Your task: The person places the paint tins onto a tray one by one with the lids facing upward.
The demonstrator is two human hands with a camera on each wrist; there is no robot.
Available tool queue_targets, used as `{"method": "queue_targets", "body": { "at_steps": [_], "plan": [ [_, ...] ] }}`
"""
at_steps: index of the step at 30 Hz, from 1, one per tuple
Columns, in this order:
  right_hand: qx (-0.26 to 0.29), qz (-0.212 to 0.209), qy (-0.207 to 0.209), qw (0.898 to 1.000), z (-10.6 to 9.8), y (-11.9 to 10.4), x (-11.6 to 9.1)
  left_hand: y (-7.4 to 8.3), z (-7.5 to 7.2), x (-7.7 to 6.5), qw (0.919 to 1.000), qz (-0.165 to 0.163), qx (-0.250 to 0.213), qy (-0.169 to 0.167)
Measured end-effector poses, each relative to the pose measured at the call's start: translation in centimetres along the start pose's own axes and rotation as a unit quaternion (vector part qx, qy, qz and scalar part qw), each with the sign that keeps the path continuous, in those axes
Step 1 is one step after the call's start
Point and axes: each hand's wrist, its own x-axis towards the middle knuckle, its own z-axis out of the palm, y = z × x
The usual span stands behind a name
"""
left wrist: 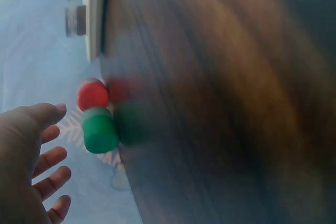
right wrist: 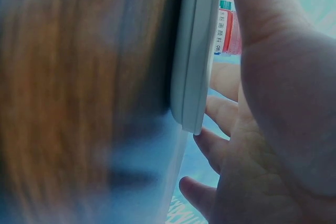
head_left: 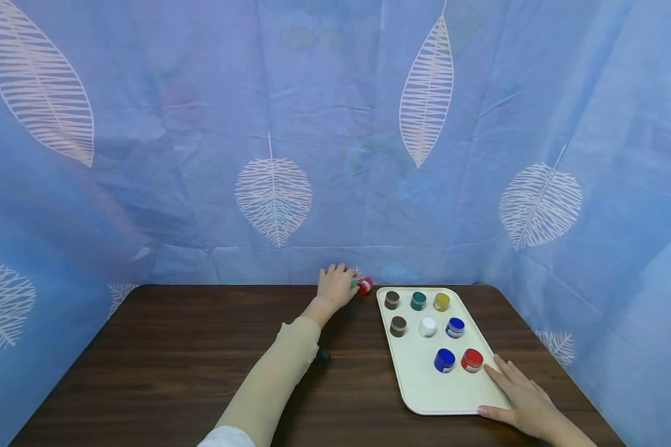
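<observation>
My left hand (head_left: 335, 287) reaches to the far edge of the table. Just beyond its fingers stand a green-lidded paint jar (left wrist: 101, 132) and a red-lidded paint jar (head_left: 365, 285), close together; the left wrist view shows a gap between hand and jars. My right hand (head_left: 522, 397) rests at the near right corner of a cream tray (head_left: 425, 394), its fingers loosely spread along the rim. On the tray stand several paint jars, among them a red jar (head_left: 472, 360) near the right fingertips, a blue jar (head_left: 444, 360) and a white jar (head_left: 427, 326).
The dark wooden table (head_left: 162, 354) extends left of the tray. A small black object (head_left: 323, 356) lies partly hidden beside the left forearm. A blue curtain (head_left: 335, 205) with white leaf prints hangs behind the table and on both sides.
</observation>
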Motion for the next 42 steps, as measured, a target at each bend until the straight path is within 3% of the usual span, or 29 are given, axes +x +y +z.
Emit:
{"method": "queue_targets", "body": {
  "at_steps": [6, 18, 32, 42],
  "plan": [
    [0.002, 0.0, -0.001, 1.0, 0.0, -0.1, -0.1, -0.5, 0.4, 0.8, 0.9985, -0.008, 0.041, -0.035],
    [0.012, -0.002, -0.003, 1.0, -0.1, -0.6, -0.2, -0.1, 1.0, 1.1, 0.9954, -0.023, 0.063, -0.068],
    [0.005, -0.01, 0.014, 1.0, 0.1, -0.4, -0.1, 0.6, 1.3, 1.2, 0.9937, -0.025, 0.077, -0.078],
    [0.005, -0.004, 0.009, 1.0, -0.2, -0.3, -0.2, 0.7, 0.8, 0.5, 0.9934, 0.004, 0.088, -0.074]
  ]
}}
